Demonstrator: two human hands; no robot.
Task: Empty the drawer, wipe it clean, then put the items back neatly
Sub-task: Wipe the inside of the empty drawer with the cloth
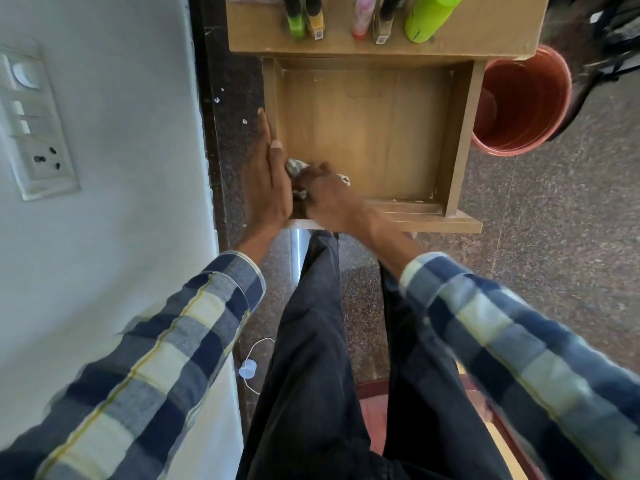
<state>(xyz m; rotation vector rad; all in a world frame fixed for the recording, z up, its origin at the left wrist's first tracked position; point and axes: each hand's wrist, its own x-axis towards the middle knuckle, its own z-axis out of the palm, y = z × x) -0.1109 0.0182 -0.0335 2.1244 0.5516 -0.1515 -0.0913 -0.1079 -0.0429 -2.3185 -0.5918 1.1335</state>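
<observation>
Left hand [268, 174]: flat, fingers straight and together, laid along the left wall of the drawer [460, 133], thumb hooked over the wall's inner face. It grips nothing; open palm braces the drawer side. Right hand [327, 195]: reaches across from the right, forearm over the front rail, fingers curled down on a crumpled cloth [297, 167] at the near-left corner of the drawer floor. Cloth shows pale at both sides of the hand. Hand blurred, so exact finger closure on the cloth can't be told.

Drawer is pulled out, interior bare wood apart from cloth and hand; centre, rear and right side are unoccupied. Bottles [363, 19] stand on the cabinet top [263, 32] behind the drawer. Left: wall w/ switch panel [34, 123] close by. Right: orange bucket [523, 102] just beside the drawer's right wall.
</observation>
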